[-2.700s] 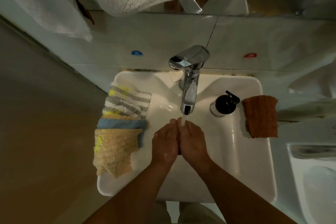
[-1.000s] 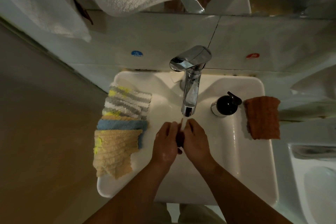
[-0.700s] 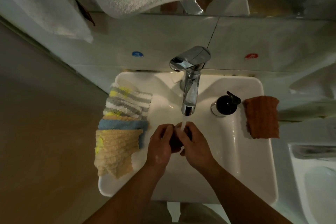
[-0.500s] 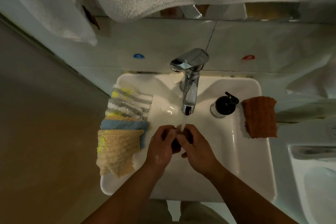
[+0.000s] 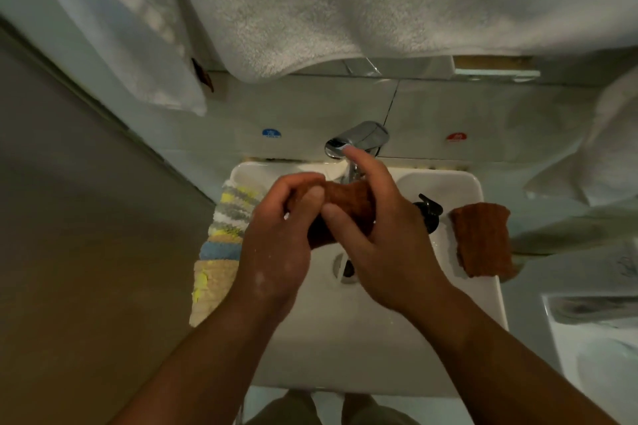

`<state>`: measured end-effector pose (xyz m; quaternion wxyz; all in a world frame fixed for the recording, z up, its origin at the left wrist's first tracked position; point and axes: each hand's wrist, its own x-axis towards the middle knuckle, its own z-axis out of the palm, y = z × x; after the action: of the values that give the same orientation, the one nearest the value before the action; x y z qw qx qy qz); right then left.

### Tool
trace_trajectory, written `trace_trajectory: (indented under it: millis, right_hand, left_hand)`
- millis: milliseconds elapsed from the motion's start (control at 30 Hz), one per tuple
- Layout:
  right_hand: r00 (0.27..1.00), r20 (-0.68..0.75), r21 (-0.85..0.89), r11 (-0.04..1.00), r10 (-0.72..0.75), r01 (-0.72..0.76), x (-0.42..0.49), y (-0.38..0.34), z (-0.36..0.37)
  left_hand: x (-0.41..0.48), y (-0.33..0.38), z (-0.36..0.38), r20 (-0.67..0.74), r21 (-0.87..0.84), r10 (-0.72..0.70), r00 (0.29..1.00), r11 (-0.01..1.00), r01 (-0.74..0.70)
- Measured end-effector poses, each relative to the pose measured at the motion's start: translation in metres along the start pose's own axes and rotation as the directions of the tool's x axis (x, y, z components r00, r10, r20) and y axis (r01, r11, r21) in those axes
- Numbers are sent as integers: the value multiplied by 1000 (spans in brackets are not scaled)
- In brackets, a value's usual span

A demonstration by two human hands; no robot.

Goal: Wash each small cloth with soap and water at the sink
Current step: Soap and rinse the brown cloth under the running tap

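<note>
At frame centre, the cloth [image 5: 347, 198] is gripped by the left hand [image 5: 276, 248], fingers curled, and pinched by the right hand [image 5: 390, 245], forefinger extended towards the tap [image 5: 366, 134].

I see only a bunched middle strip of the brown cloth [image 5: 345, 203]; its ends are buried between the left hand [image 5: 276, 245] and the right hand [image 5: 379, 241]. The right forefinger covers the tip of the tap [image 5: 366, 134], and I cannot tell whether it touches the lever or whether water runs. The right hand hides most of the soap pump [image 5: 429, 211] and half the drain [image 5: 341, 269]. The left hand and forearm cover the right side of the cloth stack [image 5: 221, 235]. The towel [image 5: 379, 3] runs off the top edge, the second basin [image 5: 593, 355] off the right. The print on the blue sticker [image 5: 271, 133] and red sticker [image 5: 455, 137] is too small to read.
</note>
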<state>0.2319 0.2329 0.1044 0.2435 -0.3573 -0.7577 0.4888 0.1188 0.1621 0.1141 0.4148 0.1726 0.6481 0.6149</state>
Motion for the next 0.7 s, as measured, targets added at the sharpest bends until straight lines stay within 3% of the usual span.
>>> trace_trajectory:
  millis: [233,433,533,600,700]
  right_hand:
    - [996,57,-27,997,76,-74,13,8,15]
    - [992,115,-24,998,58,-56,0,27,28]
    - [998,48,55,998,42,-45,-17,37,34]
    - [999,-13,87,995,38,-37,-31,46,42]
    - [985,-90,124,983,148,-137,-43,67,58]
  left_hand:
    - [12,-13,-1,-84,-18,-121,989,993,120]
    - [3,-30,-9,-55,-7,-148,987,989,148]
    - [-2,-39,-15,6,-24,-111,994,993,112]
    - [-7,-51,-14,42,104,-56,998,993,51]
    - [-13,-79,-7,51,306,-17,999,952,1]
